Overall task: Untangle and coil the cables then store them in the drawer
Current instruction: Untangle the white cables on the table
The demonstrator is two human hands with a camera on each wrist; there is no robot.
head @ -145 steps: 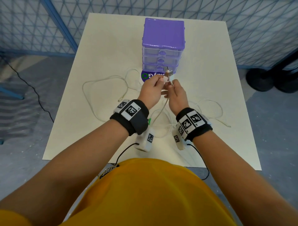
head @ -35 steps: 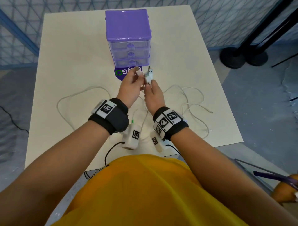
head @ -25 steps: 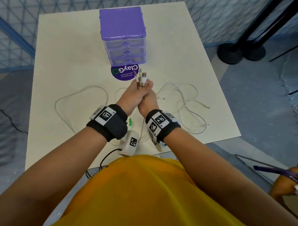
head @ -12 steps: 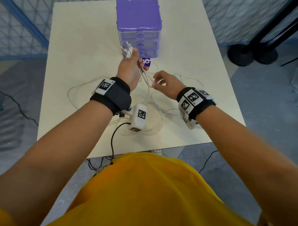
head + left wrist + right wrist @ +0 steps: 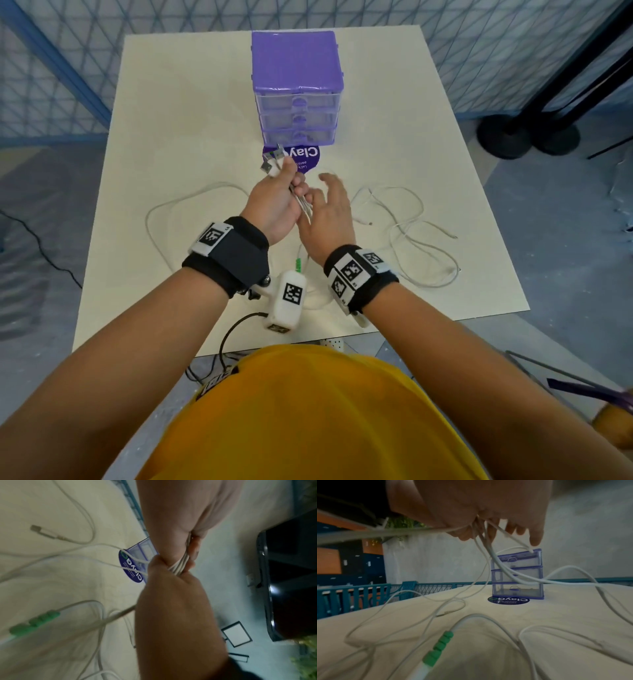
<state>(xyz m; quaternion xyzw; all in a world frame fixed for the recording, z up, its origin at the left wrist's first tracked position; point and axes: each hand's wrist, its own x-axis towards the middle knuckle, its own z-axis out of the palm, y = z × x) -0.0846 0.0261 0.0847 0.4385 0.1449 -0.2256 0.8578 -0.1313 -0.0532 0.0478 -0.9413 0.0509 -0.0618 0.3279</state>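
The left hand [image 5: 274,202] is closed in a fist around a bundle of white cables [image 5: 301,202], with its thumb pressed on top. The plug ends [image 5: 274,161] stick out of the fist toward 11 o'clock. In the left wrist view the fingers [image 5: 192,553] are curled tightly around the strands [image 5: 180,563].

The right hand [image 5: 329,212] is just beside the left one, at its 3 o'clock side, with the fingers spread and relaxed. In the right wrist view several strands [image 5: 489,547] hang down between its fingers [image 5: 536,536]; I cannot tell if it is pinching any of them.

From the hands the cables fall to the cream worktop [image 5: 191,113]. One long loop [image 5: 161,212] lies at 9 o'clock from the hands, and more loose loops [image 5: 411,236] lie at 3 o'clock. A green connector [image 5: 298,264] lies on the worktop near the wrists, at 6 o'clock.

At 12 o'clock stands a purple drawer box [image 5: 296,85] with three clear drawers, all closed. A round dark sticker [image 5: 301,159] is on the worktop in front of it.
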